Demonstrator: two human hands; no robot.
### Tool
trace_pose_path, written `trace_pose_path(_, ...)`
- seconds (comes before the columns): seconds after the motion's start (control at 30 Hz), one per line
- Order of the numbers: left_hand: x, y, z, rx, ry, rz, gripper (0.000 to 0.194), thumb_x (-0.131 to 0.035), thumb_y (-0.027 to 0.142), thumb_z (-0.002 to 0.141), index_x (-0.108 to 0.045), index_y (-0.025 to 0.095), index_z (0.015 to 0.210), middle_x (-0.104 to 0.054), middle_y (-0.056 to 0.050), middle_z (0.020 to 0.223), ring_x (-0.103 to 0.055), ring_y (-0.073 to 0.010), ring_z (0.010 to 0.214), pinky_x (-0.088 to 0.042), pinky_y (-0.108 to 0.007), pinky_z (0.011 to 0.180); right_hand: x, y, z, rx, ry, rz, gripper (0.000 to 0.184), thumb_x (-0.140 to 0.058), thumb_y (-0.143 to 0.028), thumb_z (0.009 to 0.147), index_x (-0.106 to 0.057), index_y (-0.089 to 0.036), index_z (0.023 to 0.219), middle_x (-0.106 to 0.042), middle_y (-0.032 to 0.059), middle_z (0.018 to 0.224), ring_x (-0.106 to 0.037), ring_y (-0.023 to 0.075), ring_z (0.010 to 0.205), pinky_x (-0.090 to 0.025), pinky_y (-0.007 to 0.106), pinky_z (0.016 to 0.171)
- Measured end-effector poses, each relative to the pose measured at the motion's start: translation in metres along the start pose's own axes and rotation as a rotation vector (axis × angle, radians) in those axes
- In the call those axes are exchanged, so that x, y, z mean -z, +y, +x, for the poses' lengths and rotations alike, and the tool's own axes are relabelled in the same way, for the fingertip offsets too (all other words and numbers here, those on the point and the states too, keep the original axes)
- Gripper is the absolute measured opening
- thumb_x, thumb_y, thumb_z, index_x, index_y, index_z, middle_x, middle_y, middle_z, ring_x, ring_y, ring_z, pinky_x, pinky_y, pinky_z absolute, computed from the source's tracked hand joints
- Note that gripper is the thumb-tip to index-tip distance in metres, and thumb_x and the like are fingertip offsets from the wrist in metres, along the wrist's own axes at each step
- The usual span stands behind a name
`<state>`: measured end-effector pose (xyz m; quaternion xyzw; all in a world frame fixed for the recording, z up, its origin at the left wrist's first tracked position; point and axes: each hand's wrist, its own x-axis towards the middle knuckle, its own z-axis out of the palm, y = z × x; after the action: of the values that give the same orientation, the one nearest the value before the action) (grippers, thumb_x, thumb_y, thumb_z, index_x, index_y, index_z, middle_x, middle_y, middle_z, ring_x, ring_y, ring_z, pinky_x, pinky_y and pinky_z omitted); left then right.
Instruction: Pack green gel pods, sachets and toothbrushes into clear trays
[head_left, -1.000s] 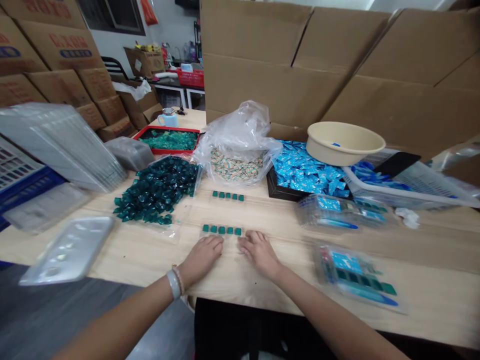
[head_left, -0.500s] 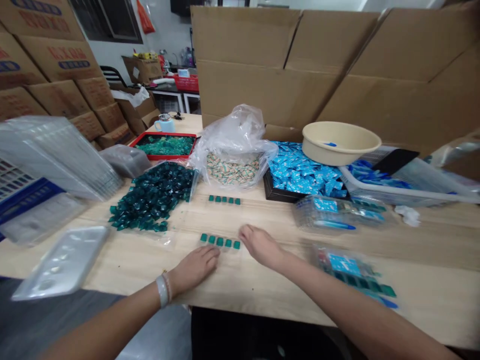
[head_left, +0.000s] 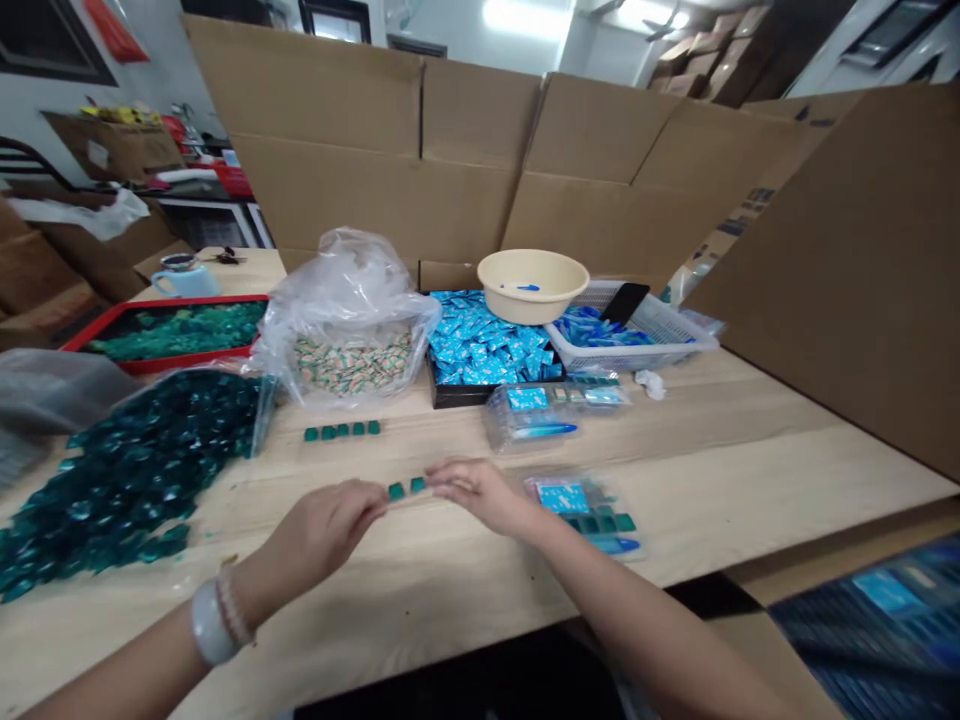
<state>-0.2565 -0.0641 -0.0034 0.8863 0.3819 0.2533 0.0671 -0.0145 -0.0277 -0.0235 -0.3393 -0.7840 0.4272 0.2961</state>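
My left hand and my right hand pinch the two ends of a strip of green squares, held just over the table. Two squares show between the fingers; the others are covered by the hands. Whatever joins the squares looks clear and is hard to make out. Behind the hands, another row of green squares lies on the table. Right of my right hand is a clear pack with a blue packet, green squares and a blue pen. A similar clear pack lies farther back.
Dark green glossy pieces are heaped at left, near a red tray. Behind stand a plastic bag of small wrapped pieces, blue packets, a cream basin and a white basket of blue pens. Cardboard walls the back.
The near row of green squares has come up off the table, now between both hands. My view has swung to the right.
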Motion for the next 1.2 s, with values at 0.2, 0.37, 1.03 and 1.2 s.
trace_pose_path(0.2, -0.051, 0.022, 0.157, 0.416, 0.071, -0.515, 0.029, -0.056, 0.027, 0.073, -0.048, 0.014, 0.097, -0.058, -0.001, 0.072, -0.057, -0.0122, 0.062, -0.046, -0.023, 0.053, 0.131, 0.022, -0.038, -0.338, 0.487, 0.227, 0.027, -0.057, -0.043, 0.069, -0.059, -0.018, 0.078, -0.064, 0.0038, 0.080, -0.060, 0.0146, 0.064, -0.048, 0.027, 0.057)
trace_pose_path(0.37, -0.131, 0.019, 0.226, 0.778, -0.088, -0.520, 0.032, -0.057, 0.020, 0.070, -0.051, 0.007, 0.098, -0.057, -0.002, 0.062, -0.055, -0.0130, 0.049, -0.044, -0.023, 0.048, 0.184, 0.094, -0.037, -0.588, 0.718, 0.007, 0.026, -0.059, -0.041, 0.063, -0.056, -0.017, 0.073, -0.055, -0.0007, 0.056, -0.050, 0.0117, 0.042, -0.040, 0.024, 0.040)
trace_pose_path(1.03, -0.144, 0.042, 0.246, 0.779, 0.311, -1.200, 0.051, -0.056, 0.019, 0.072, -0.038, 0.014, 0.119, -0.052, -0.002, 0.080, -0.052, -0.0086, 0.063, -0.045, -0.021, 0.056, 0.208, 0.118, -0.026, -0.331, 0.918, 0.448, 0.026, -0.067, -0.035, 0.055, -0.048, -0.020, 0.065, -0.050, -0.0050, 0.061, -0.049, 0.0110, 0.060, -0.040, 0.025, 0.061)
trace_pose_path(1.2, -0.100, 0.043, 0.294, 0.777, 0.296, -1.413, 0.044, -0.055, 0.010, 0.071, -0.041, 0.014, 0.112, -0.053, 0.000, 0.076, -0.053, -0.0077, 0.061, -0.049, -0.026, 0.061, 0.254, 0.081, 0.003, -0.426, 0.628, 0.808, 0.020, -0.063, -0.024, 0.057, -0.054, -0.020, 0.075, -0.059, -0.0027, 0.068, -0.056, 0.0152, 0.065, -0.045, 0.030, 0.061)
